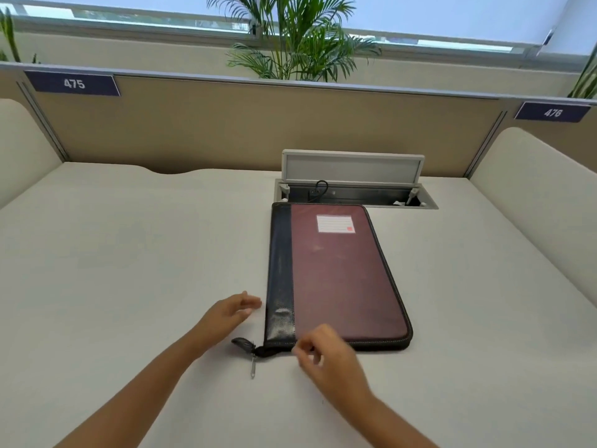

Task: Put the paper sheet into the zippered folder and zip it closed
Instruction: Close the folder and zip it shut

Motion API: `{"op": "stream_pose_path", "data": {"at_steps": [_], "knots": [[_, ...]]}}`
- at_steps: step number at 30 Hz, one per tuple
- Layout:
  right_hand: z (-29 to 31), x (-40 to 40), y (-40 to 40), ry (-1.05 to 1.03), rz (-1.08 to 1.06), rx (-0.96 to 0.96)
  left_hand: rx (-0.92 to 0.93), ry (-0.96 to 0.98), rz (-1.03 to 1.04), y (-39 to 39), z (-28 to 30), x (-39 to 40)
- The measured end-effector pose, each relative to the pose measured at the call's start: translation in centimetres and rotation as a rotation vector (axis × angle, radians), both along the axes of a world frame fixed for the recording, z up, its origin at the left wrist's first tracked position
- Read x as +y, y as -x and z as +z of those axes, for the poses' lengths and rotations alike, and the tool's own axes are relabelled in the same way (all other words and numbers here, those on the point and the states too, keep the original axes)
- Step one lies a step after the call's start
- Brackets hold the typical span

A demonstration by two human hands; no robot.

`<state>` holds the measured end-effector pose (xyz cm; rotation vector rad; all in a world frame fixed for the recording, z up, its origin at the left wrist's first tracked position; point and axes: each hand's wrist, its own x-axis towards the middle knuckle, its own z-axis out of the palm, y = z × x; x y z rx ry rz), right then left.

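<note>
Folder (336,279) lies zipped below open cable box (352,192); left hand (226,313) spread, right hand (326,354) loosely curled, empty

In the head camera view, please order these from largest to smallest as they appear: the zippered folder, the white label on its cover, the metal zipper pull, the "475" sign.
1. zippered folder
2. "475" sign
3. white label
4. metal zipper pull

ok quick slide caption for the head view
Closed zippered folder lies flat on the desk; both hands, left and right, hover by its near edge, holding nothing.
</note>
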<state>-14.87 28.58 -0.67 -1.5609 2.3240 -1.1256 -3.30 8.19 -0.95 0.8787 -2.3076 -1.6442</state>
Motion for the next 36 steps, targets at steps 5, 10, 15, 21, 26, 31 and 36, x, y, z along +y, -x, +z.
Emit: {"op": "stream_pose_path", "data": {"at_steps": [5,10,15,21,26,31,36], "knots": [[-2.1,-0.9,-3.3,-0.058,0.102,0.0,-0.03,0.056,-0.02,-3.6,-1.6,0.6],[-2.0,-2.5,-4.6,-0.068,0.031,0.035,-0.009,0.369,-0.168,-4.4,-2.3,1.1],[-2.1,-3.3,-5.3,-0.08,-0.014,0.225,0.023,0.459,-0.156,-4.0,-2.7,1.1],[-2.7,-3.7,-5.2,-0.065,-0.061,0.244,0.044,0.478,-0.124,-4.1,-2.8,1.2],[-3.0,-3.3,-4.5,-0.026,-0.1,0.14,0.047,0.479,-0.109,-4.1,-3.2,1.1],[-3.3,-2.0,-3.5,0.007,-0.145,0.066,0.039,0.465,-0.096,-4.2,-3.0,1.2],[-3.5,-0.5,-2.1,0.012,-0.165,-0.015,0.041,0.463,-0.028,-4.2,-3.4,1.6]]}}
